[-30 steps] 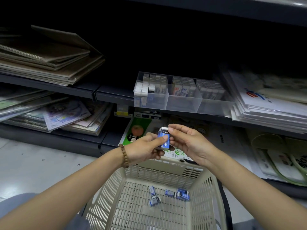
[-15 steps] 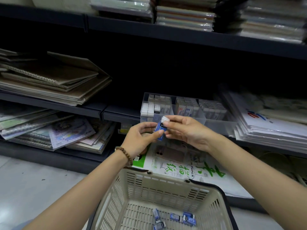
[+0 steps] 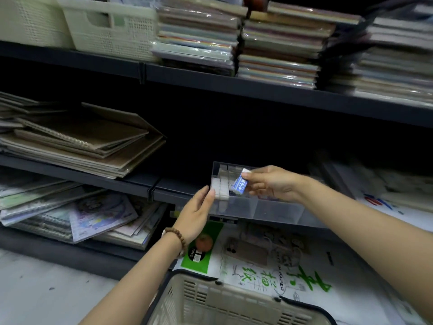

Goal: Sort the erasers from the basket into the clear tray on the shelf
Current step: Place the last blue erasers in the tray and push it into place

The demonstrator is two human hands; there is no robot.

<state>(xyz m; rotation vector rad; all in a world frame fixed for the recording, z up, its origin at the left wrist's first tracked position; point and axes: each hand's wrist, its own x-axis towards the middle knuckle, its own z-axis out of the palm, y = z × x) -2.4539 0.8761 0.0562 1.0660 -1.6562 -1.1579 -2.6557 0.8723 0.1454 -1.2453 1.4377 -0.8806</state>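
- Two grips are raised to the shelf [image 3: 77, 171]. Leftmost is your left-hand grip [image 3: 199, 212], fingers straight and relaxed, holding nothing. It sits at the left end of the clear tray [image 3: 269, 209], and contact cannot be confirmed.
- Basket [image 3: 210, 301]: only its far rim shows below your arms. Its floor is out of view, so you cannot tell how many erasers are left to sort.
- Left compartment of the tray: rows of stocked erasers [image 3: 221, 186] stand packed on end, so this part of the sorting looks done.
- Eraser [image 3: 240, 184], blue sleeve with a white tip: it is tilted in the air over the left compartment and not yet set down.
- Right-hand grip [image 3: 274, 184]: thumb and fingertips pinch the eraser's right end. Judged from this, you are mid-placement, and lowering and releasing the eraser remain.
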